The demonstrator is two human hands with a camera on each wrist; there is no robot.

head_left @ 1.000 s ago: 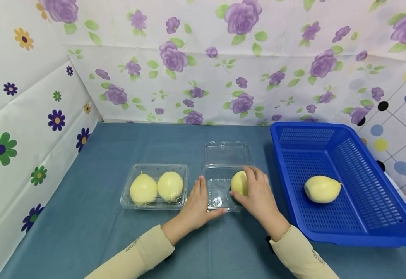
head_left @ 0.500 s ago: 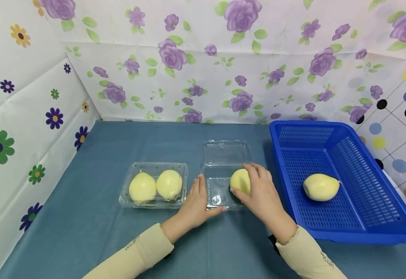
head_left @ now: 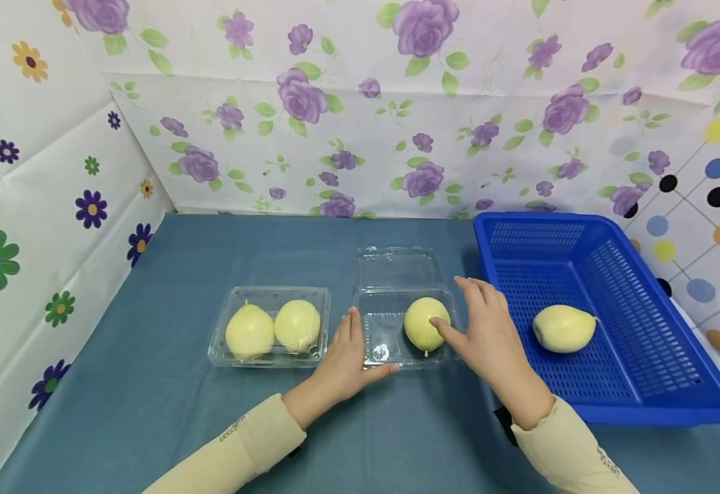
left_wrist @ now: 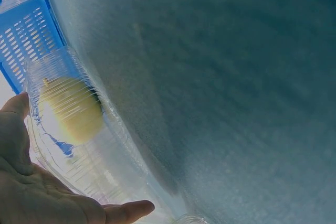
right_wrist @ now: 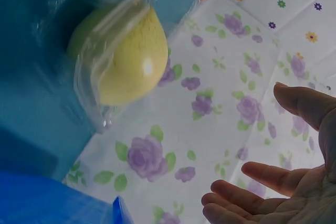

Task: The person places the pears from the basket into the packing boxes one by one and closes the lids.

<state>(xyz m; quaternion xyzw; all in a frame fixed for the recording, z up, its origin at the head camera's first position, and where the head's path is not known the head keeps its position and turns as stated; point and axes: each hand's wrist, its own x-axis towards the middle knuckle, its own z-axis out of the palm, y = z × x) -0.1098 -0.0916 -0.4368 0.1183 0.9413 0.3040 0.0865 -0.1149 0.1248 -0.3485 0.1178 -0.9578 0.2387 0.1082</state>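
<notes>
A yellow pear [head_left: 425,324] lies in the right half of an open clear plastic clamshell box [head_left: 384,336], whose lid [head_left: 397,267] is folded back. Along the box's left and front edge rests my left hand [head_left: 342,360], fingers straight and thumb stretched out; the left wrist view shows its palm [left_wrist: 42,198] against the clear wall. My right hand [head_left: 489,333] hovers just right of the pear, fingers spread and holding nothing. In the right wrist view a gap separates that hand [right_wrist: 273,187] from the pear [right_wrist: 126,56].
To the left stands a closed clear box [head_left: 217,350] with two pears [head_left: 250,331] inside. A blue plastic basket [head_left: 625,405] on the right holds one pear [head_left: 563,328]. Blue cloth covers the table [head_left: 119,384], with flowered sheets [head_left: 335,103] behind it.
My right hand has let go of the pear and drawn back to the right, its fingers opening. The pear stays in the box, its stem now showing toward the front. My left hand keeps its place.
</notes>
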